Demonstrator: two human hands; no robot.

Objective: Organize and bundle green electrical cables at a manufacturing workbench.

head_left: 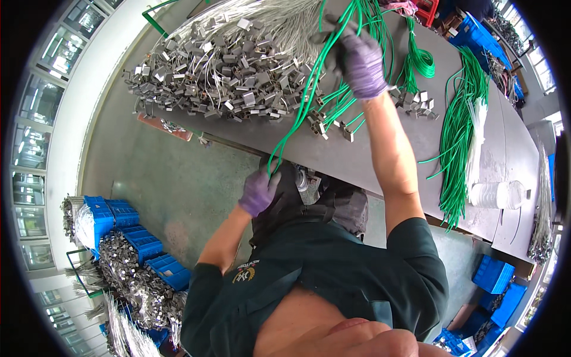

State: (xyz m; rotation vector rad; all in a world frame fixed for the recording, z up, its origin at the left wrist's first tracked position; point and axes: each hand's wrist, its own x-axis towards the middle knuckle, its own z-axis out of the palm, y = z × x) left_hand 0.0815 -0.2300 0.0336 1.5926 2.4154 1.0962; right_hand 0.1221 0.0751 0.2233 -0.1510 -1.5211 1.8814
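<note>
Several green cables (301,113) stretch in a loose band from the table down toward my body. Their lower ends are gripped by my left hand (259,191), in a purple glove, just off the table's near edge. Higher up, my right hand (357,59), in a purple glove with dark fingers, is closed around the green cables over the table. Below the right hand, more green cables end in small metal connectors (319,122) at the table edge. Left of them lies a large heap of grey metal connectors (226,74) with white wires (285,30) running off behind.
On the grey table (416,140) lie a coiled green cable bundle (421,62), a long green bundle (457,143), and a clear plastic bottle (499,195). Blue crates (143,241) and connector piles (128,268) stand on the floor at left. More blue crates (493,273) stand lower right.
</note>
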